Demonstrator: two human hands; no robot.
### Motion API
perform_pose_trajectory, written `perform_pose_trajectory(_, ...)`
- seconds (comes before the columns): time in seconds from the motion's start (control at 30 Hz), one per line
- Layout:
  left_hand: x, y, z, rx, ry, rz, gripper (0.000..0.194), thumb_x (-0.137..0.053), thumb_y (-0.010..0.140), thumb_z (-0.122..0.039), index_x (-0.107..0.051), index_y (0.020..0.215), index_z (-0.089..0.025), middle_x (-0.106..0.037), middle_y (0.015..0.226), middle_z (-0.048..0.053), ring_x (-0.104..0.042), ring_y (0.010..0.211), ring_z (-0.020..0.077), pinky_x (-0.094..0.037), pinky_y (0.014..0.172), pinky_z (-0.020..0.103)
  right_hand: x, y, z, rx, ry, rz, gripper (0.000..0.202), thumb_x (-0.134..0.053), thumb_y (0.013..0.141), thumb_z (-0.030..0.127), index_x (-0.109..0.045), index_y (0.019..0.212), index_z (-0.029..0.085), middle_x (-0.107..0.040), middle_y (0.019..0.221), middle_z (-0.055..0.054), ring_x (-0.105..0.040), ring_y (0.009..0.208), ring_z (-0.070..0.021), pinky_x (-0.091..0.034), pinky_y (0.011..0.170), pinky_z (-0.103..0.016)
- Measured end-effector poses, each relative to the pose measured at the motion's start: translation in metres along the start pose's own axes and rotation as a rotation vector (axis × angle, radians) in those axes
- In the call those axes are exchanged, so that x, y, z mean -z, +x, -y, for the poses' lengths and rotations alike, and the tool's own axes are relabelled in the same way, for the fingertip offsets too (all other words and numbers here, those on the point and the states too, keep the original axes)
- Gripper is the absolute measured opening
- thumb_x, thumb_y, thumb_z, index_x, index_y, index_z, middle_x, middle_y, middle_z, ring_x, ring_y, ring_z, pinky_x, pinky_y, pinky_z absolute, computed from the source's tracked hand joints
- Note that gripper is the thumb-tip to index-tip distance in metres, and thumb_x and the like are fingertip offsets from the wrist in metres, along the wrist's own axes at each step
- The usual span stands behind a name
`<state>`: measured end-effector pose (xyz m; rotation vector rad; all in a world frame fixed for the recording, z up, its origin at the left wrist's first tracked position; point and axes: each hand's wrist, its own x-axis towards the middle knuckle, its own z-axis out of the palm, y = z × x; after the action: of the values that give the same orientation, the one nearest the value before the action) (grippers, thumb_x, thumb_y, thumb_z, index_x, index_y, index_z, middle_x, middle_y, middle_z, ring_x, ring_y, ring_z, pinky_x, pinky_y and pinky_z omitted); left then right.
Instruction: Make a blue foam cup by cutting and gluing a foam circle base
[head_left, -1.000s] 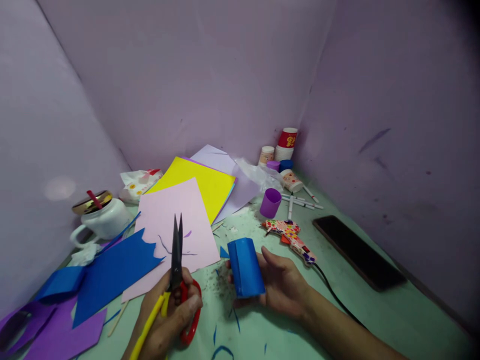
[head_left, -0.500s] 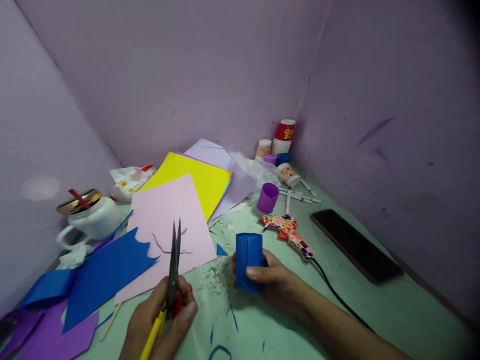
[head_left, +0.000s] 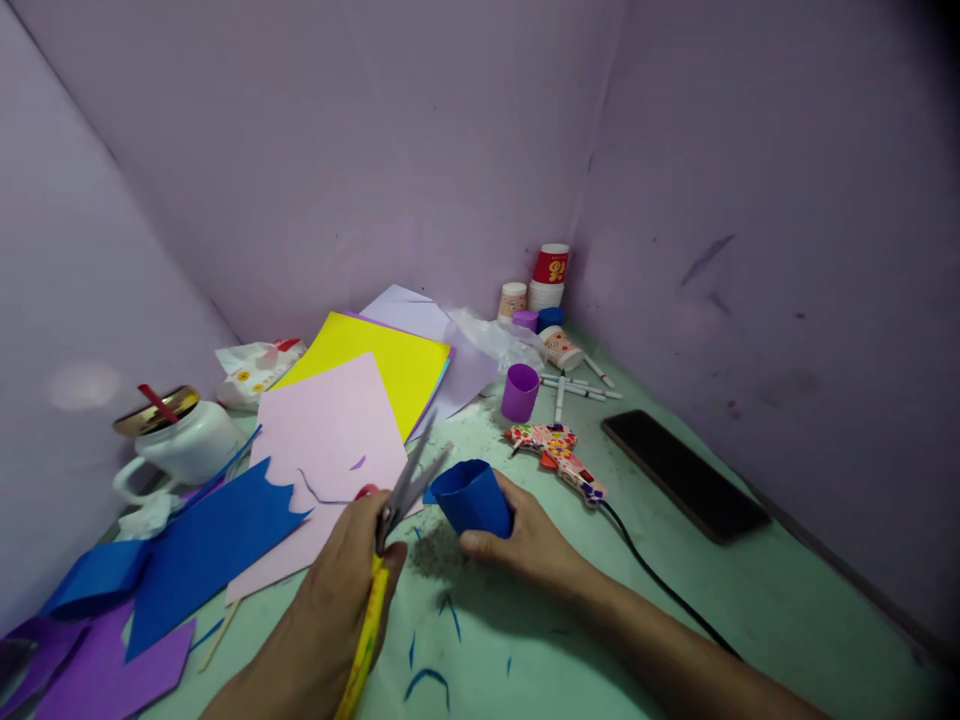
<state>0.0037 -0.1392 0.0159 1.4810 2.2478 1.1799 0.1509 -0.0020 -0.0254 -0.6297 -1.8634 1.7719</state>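
Two hands | right hand [head_left: 525, 540] grips blue tube [head_left: 471, 497] | scissors [head_left: 405, 490] touching rim

1. We see a plain blue paper tube [head_left: 471, 497] at the centre of the frame.
2. Our scissors [head_left: 390, 530] at lower centre have grey blades with yellow and red handles.
3. The paper sheets, left of centre, are pale pink [head_left: 330, 440], bright yellow [head_left: 382, 360] and torn dark blue [head_left: 210, 545].
4. Right of centre we see a glue gun [head_left: 555, 455] with a red, multicoloured floral pattern, and above it a solid purple cup [head_left: 520, 392].
5. At left, the white mug [head_left: 180, 450] has a gold lid.
6. The table [head_left: 750, 600] is pale green.
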Motion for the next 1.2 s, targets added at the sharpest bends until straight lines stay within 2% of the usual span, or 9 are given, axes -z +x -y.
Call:
perform_pose_trajectory(0.13, -0.007, 0.011, -0.022, 0.205, -0.394, 0.02, 0.035, -0.059, 0.077, -0.045, -0.046, 0.103, -0.024, -0.062, 0.091, 0.002, -0.06, 0.074, 0.0167, -0.049, 0.064, 0.029, -0.005, -0.004, 0.0, 0.01, 0.066, 0.044, 0.067, -0.074, 0.063, 0.059, -0.053, 0.112, 0.019, -0.06, 0.103, -0.009, -0.056, 0.092, -0.0253, -0.045, 0.08, -0.04)
perform_pose_trajectory(0.23, -0.017, 0.011, -0.027, 0.254, -0.58, 0.025, 0.047, -0.067, 0.07, -0.045, -0.043, 0.104, -0.023, -0.058, 0.087, -0.001, -0.06, 0.075, 0.0159, -0.051, 0.064, 0.027, -0.011, -0.008, 0.0, 0.04, 0.15, 0.091, 0.064, -0.073, 0.07, 0.053, -0.048, 0.119, 0.02, -0.059, 0.112, -0.01, -0.056, 0.103, -0.0264, -0.043, 0.091, -0.042)
perform_pose_trajectory(0.37, -0.026, 0.008, -0.025, 0.255, -0.505, 0.0, 0.055, -0.071, 0.064, -0.04, -0.04, 0.106, -0.022, -0.059, 0.095, 0.002, -0.062, 0.085, 0.0198, -0.051, 0.079, 0.036, -0.015, -0.013, 0.0, 0.118, 0.106, 0.167, 0.063, -0.063, 0.083, 0.047, -0.035, 0.134, 0.023, -0.049, 0.13, -0.013, -0.048, 0.119, -0.0268, -0.035, 0.103, -0.046)
perform_pose_trajectory(0.47, -0.026, 0.008, -0.02, 0.237, -0.408, -0.018, 0.056, -0.072, 0.065, -0.039, -0.041, 0.109, -0.022, -0.058, 0.105, 0.005, -0.059, 0.096, 0.0215, -0.047, 0.088, 0.039, -0.011, -0.016, 0.002, 0.151, 0.064, 0.273, 0.071, -0.058, 0.085, 0.05, -0.025, 0.145, 0.027, -0.031, 0.15, -0.012, -0.03, 0.137, -0.0291, -0.021, 0.112, -0.05)
perform_pose_trajectory(0.53, -0.024, 0.008, -0.014, 0.208, -0.414, 0.003, 0.054, -0.071, 0.068, -0.041, -0.041, 0.11, -0.022, -0.057, 0.103, 0.005, -0.059, 0.093, 0.021, -0.047, 0.085, 0.038, -0.007, -0.016, 0.004, 0.116, 0.098, 0.305, 0.068, -0.054, 0.087, 0.053, -0.029, 0.146, 0.03, -0.028, 0.153, -0.008, -0.021, 0.141, -0.0296, -0.014, 0.114, -0.05)
perform_pose_trajectory(0.7, -0.019, 0.006, -0.003, 0.185, -0.635, 0.116, 0.05, -0.066, 0.075, -0.038, -0.038, 0.113, -0.023, -0.058, 0.101, 0.005, -0.06, 0.091, 0.0222, -0.048, 0.081, 0.038, -0.004, -0.011, 0.006, 0.038, 0.217, 0.181, 0.059, -0.063, 0.081, 0.051, -0.049, 0.134, 0.028, -0.049, 0.138, -0.009, -0.042, 0.129, -0.0313, -0.027, 0.108, -0.049)
perform_pose_trajectory(0.87, -0.021, 0.003, -0.004, 0.165, -0.66, 0.093, 0.047, -0.067, 0.076, -0.037, -0.039, 0.112, -0.023, -0.058, 0.108, 0.007, -0.059, 0.099, 0.0234, -0.047, 0.087, 0.04, -0.008, -0.008, 0.006, -0.009, 0.302, 0.199, 0.065, -0.079, 0.066, 0.042, -0.054, 0.122, 0.02, -0.061, 0.117, -0.011, -0.056, 0.107, -0.028, -0.042, 0.094, -0.044)
perform_pose_trajectory(1.03, -0.025, 0.004, -0.004, 0.159, -0.576, 0.016, 0.04, -0.067, 0.075, -0.03, -0.042, 0.106, -0.024, -0.058, 0.108, 0.005, -0.059, 0.1, 0.0211, -0.046, 0.089, 0.038, -0.009, -0.009, 0.007, -0.04, 0.17, 0.019, 0.059, -0.083, 0.06, 0.033, -0.053, 0.109, 0.019, -0.062, 0.102, -0.008, -0.059, 0.092, -0.0237, -0.047, 0.082, -0.039)
perform_pose_trajectory(1.2, -0.031, 0.001, -0.003, 0.14, -0.661, 0.04, 0.038, -0.067, 0.076, -0.025, -0.045, 0.106, -0.024, -0.058, 0.099, 0.0, -0.061, 0.091, 0.0158, -0.049, 0.084, 0.03, -0.013, -0.012, 0.003, 0.04, 0.056, 0.012, 0.056, -0.078, 0.066, 0.031, -0.047, 0.111, 0.022, -0.061, 0.106, -0.008, -0.058, 0.099, -0.0247, -0.046, 0.086, -0.04)
